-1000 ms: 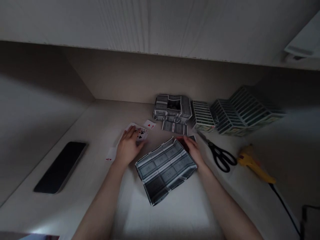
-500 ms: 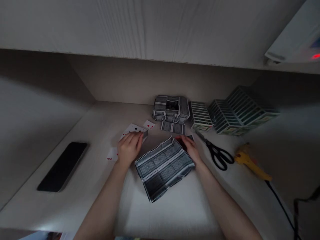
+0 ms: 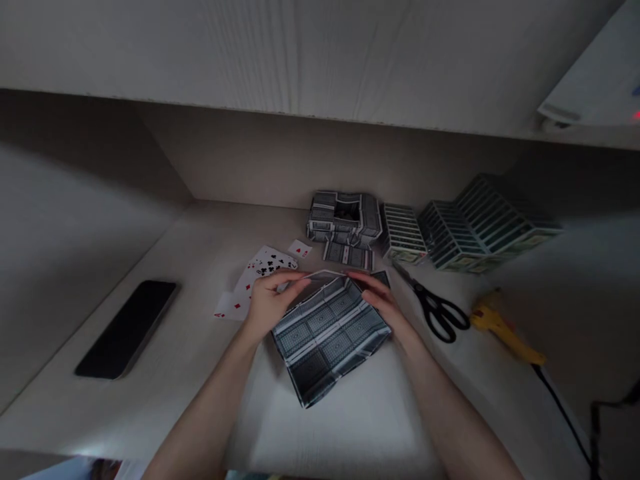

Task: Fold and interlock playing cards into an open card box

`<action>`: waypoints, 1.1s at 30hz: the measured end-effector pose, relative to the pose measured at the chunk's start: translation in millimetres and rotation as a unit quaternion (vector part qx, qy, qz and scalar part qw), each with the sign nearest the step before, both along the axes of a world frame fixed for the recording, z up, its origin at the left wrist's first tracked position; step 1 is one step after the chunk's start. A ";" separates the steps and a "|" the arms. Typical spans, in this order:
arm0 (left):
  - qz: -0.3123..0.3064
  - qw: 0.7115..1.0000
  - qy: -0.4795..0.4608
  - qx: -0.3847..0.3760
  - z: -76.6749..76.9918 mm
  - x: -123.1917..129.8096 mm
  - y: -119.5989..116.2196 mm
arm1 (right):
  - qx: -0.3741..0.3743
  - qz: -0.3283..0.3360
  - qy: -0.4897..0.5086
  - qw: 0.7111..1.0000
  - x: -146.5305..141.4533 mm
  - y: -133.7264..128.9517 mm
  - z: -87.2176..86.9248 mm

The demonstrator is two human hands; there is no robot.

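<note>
An open box [image 3: 327,330] made of grey patterned playing cards lies tilted on the table between my forearms. Just beyond its far edge, a playing card [image 3: 323,274] stretches between my hands, seen nearly edge-on and slightly bent. My left hand [image 3: 267,303] pinches the card's left end between thumb and fingers. At the other end, the fingers of my right hand [image 3: 385,303] are closed on the card, close to the box's right corner. Loose playing cards [image 3: 243,291] lie face up beside my left hand, partly covered by it. A small card piece [image 3: 300,249] with red marks lies beyond them.
Behind stands a card-built structure [image 3: 320,217] with a square opening. Several ribbed card structures [image 3: 403,227] stand to its right. Black-handled scissors [image 3: 435,307] and a yellow glue gun [image 3: 505,333] with a cord lie at right. A phone [image 3: 127,327] lies at left. A shelf [image 3: 320,60] overhangs.
My left hand has moved right with the card, off the loose cards, and more of their faces show. The card now spans between both hands. The box has hardly moved.
</note>
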State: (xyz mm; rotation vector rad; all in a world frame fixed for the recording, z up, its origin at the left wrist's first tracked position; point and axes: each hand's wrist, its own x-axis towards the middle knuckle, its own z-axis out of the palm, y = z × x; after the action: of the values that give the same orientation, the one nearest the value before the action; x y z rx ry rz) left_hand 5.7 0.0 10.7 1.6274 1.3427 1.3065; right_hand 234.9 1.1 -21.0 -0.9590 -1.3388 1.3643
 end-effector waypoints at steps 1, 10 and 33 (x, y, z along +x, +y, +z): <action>-0.017 1.000 0.004 -0.012 3.0 0.5 -2.7 | 0.002 0.006 -0.003 1.000 -0.9 0.2 1.1; -0.180 0.978 0.102 0.013 8.5 9.9 -10.7 | 0.019 0.013 -0.021 1.000 -4.0 4.5 -5.8; -0.201 0.947 0.250 -0.033 26.3 8.9 -24.5 | 0.021 0.068 -0.075 0.995 -21.6 -15.1 10.9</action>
State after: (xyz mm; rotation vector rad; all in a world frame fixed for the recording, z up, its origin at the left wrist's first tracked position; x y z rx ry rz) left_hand 14.6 -24.5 37.0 2.1347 1.2131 0.6221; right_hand 213.2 -14.1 -10.1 -0.9719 -1.5643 1.3826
